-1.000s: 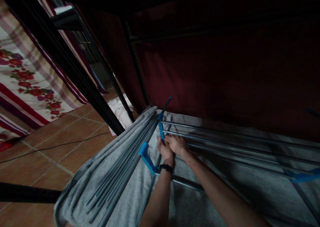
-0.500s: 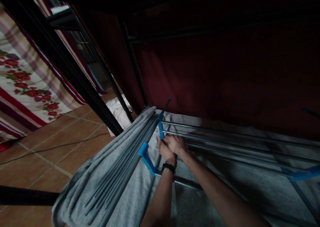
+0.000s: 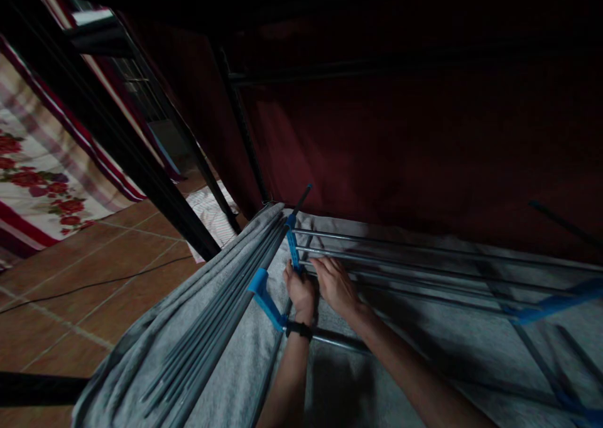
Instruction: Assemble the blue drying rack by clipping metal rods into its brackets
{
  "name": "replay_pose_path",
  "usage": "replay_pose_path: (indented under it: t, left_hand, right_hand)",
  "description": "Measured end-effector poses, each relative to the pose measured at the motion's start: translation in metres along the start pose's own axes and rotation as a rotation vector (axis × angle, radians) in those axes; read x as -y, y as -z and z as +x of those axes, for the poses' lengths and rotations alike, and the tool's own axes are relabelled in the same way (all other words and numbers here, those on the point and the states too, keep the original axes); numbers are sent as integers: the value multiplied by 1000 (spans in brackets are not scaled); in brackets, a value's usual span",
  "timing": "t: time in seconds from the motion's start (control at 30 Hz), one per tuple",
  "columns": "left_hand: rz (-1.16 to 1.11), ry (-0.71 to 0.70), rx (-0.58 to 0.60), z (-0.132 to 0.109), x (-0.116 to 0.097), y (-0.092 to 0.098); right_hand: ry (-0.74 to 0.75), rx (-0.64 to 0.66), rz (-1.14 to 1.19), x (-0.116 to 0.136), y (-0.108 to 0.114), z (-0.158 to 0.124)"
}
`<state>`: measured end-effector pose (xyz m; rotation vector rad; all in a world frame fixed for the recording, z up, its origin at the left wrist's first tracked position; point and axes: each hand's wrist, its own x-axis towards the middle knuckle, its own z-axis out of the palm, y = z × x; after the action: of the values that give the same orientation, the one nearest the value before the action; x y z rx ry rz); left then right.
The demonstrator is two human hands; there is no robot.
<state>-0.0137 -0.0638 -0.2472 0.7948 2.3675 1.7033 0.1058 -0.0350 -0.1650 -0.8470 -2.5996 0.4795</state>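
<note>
My left hand (image 3: 300,293), with a dark band at the wrist, has its fingers closed around the lower end of a blue plastic bracket (image 3: 293,249). Just to its right, my right hand (image 3: 335,285) lies over a thin metal rod with its fingers bent onto it; the thumb is hidden. Parallel metal rods (image 3: 400,259) run from this bracket toward another blue bracket (image 3: 549,303) at the right. A second blue arm (image 3: 267,299) nearer me joins a thicker tube (image 3: 342,341). Loose grey rods (image 3: 221,315) lie in a bundle left of my hands.
Everything rests on a grey blanket (image 3: 122,371) inside a dark metal frame (image 3: 127,139). A dark red cloth (image 3: 400,151) hangs behind. On the left are a tiled floor (image 3: 136,283) with a black cable (image 3: 94,281) and a floral curtain (image 3: 42,183).
My right hand has come away from my left hand and now sits on a rod to the right. The left hand stays at the bracket's lower end. The view has shifted slightly right.
</note>
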Motion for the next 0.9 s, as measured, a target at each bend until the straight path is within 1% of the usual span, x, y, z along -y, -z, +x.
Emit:
replay_pose_path:
  t: [0.03,0.07,0.13,0.17,0.23,0.33,0.43,0.53,0.67,0.8,0.9]
  left_hand:
    - [36,4,-7,-2,3,1]
    - [60,8,-14,-3,6,1]
    - [92,19,-18,-5,10,1]
    - [105,24,-19,-5,12,1]
    - [132,36,-21,-3,13,1]
    - [155,37,-19,2,13,1]
    - [187,35,-24,5,13,1]
    - [220,33,-41,5,13,0]
    - [261,54,-47,5,13,-1]
    - [415,66,12,4,10,0]
    - [481,51,31,4,8,0]
  right_hand:
    - [13,24,-2,-5,-5,-14]
    - [14,75,-7,-10,-10,-26]
    - [-62,156,-42,-21,-23,-42]
    - [-112,171,-62,-27,-29,-46]
    - [-185,151,-92,-36,-37,-42]
    - [-209,132,-107,-43,-42,-23]
    - [-220,173,-112,-42,-43,-3]
    - [-232,215,-115,-39,-43,9]
    - [-202,217,-86,-39,-41,12]
    - [-172,194,33,-42,-42,7]
    - [-162,191,97,-44,-47,3]
